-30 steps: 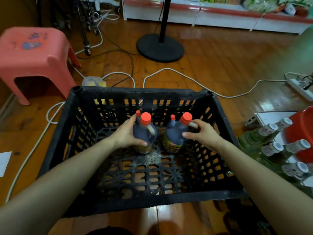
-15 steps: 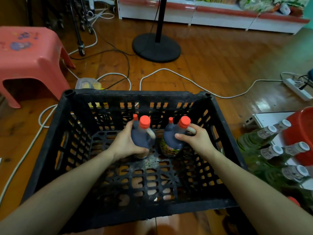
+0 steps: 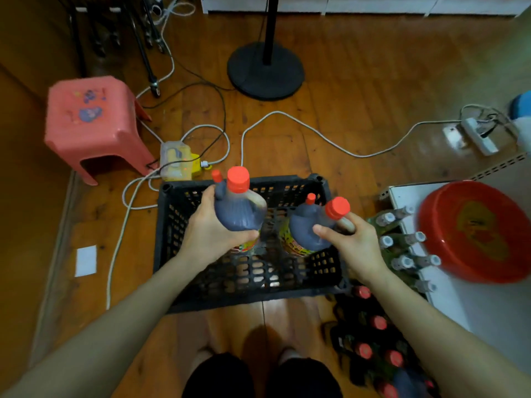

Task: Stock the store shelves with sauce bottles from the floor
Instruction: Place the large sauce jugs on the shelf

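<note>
Presently, left hand wraps body of left sauce jug, red cap up. Right hand grips handle of right sauce jug, tilted slightly right. Hands apart; jugs side by side, not touching, both over black slatted crate on wooden floor. Right of crate: green glass bottles clustered against white shelf carrying red basin. Left, well apart: pink stool.

The floor is varnished wood, glossy enough to carry reflections; the crate is black plastic lattice, matt and scuffed; the left bottle and the right bottle are clear, shiny plastic with ribbed red plastic caps; the stool is dull pink plastic; the basin is glossy red plastic.
</note>
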`<state>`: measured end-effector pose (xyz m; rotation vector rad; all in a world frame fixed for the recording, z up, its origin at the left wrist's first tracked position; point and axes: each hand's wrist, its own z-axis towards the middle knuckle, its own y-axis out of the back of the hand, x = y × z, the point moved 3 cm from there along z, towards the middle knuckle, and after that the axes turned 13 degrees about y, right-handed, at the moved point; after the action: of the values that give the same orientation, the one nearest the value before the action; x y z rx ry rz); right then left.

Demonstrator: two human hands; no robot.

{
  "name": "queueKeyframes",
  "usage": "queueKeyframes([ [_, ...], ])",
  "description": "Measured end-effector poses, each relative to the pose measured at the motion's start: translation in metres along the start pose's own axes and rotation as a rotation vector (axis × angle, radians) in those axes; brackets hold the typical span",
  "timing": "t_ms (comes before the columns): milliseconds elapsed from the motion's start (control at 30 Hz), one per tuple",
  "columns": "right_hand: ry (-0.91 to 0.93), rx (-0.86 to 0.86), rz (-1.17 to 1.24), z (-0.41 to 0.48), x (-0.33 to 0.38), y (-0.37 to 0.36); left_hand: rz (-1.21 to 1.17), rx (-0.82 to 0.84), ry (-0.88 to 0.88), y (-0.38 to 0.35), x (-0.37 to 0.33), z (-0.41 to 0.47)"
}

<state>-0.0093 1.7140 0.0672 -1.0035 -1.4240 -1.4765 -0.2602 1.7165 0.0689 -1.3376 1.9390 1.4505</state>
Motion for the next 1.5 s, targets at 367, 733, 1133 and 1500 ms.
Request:
queueKeyframes([
  [367,0.039,-0.1,0.028,-0.036,0.268,0.134,-0.032,0.023,-0.088,0.128,-0.225,-0.152],
  [733,0.024,-0.454,0.018,-0.144,0.445,0.247,0.083,0.24,-0.391,0.174,-0.379,-0.268],
  [1133,-0.105,-0.848,-0.128,-0.33,0.526,0.374,0.202,0.642,-0.684,0.083,-0.49,-0.42],
  [1500,-0.197,-1.033,-0.278,-0.477,0.525,0.528,0.152,0.824,-0.825,-0.064,-0.555,-0.579],
])
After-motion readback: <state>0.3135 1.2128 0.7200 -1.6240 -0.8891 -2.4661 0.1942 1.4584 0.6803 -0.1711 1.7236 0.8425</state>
